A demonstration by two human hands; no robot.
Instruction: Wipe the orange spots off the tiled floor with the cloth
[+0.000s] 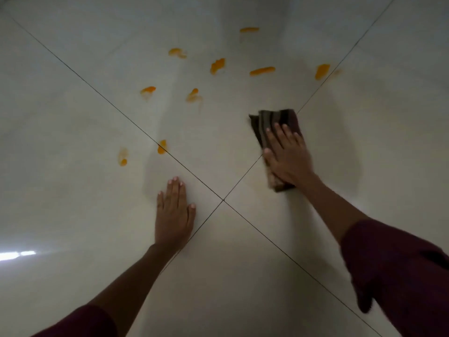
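Several orange spots [217, 66] lie scattered over the pale tiled floor [73, 117], most of them in the upper middle, with two more [161, 147] near the left grout line. A folded brown striped cloth [273, 120] lies flat on the floor right of centre. My right hand [288, 158] presses flat on it with straight fingers. The cloth sits below and left of the rightmost spot [322, 71], apart from it. My left hand [174, 212] rests palm down on the bare tile, fingers straight, holding nothing.
Dark grout lines cross at one point [223, 200] between my hands. Faint smeared streaks show on the tile around the cloth. A bright reflection [17, 255] glints at the left edge. Dark red sleeves cover both forearms at the bottom.
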